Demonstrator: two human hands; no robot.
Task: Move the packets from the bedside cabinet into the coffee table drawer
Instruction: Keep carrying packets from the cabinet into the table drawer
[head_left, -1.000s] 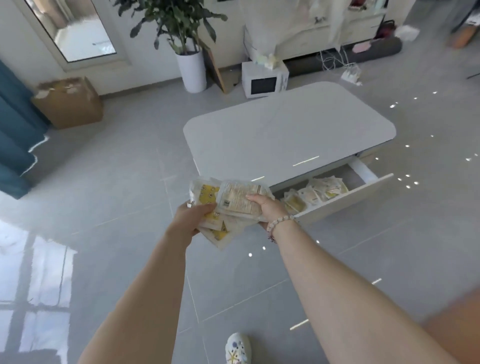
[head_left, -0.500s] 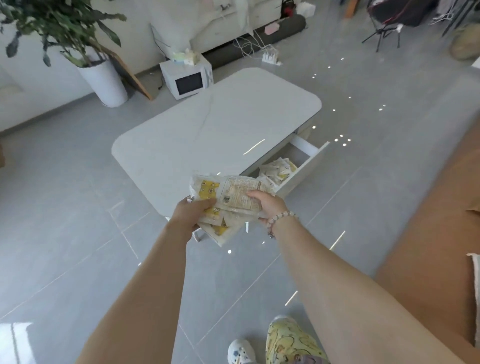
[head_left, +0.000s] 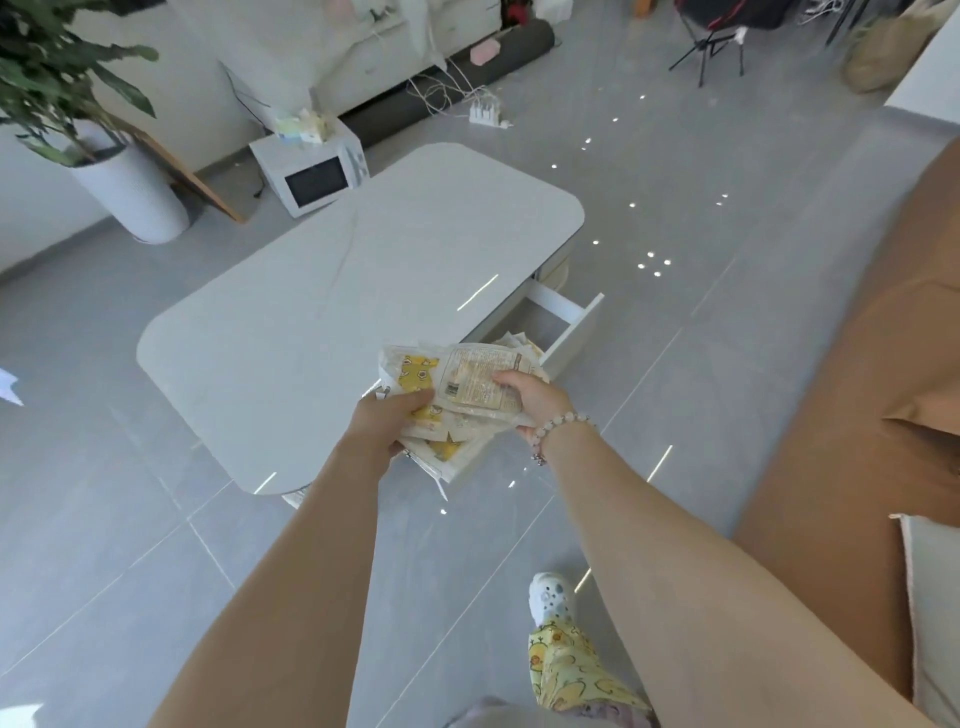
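- the coffee table drawer (head_left: 574, 330) stands pulled open at the right end of the white coffee table (head_left: 322, 312); a few pale packets in the drawer (head_left: 523, 344) show at its near end.
- the far end of the drawer shows bare floor.
- most of the drawer's contents are hidden behind the held stack and the table top, so their number cannot be told.
- the print on the top packet is too small to read; the lower packets of the stack show only as yellow-patterned edges.
- the stack of packets (head_left: 467, 387) is held in the air, over the table's near edge and just in front of the drawer.
- the left hand (head_left: 387, 421) grips the stack's left side, thumb on top and fingers curled beneath.
- the right hand (head_left: 530, 397), with a bead bracelet (head_left: 563, 423) at the wrist, pinches the top packet's right edge, thumb on its printed face.
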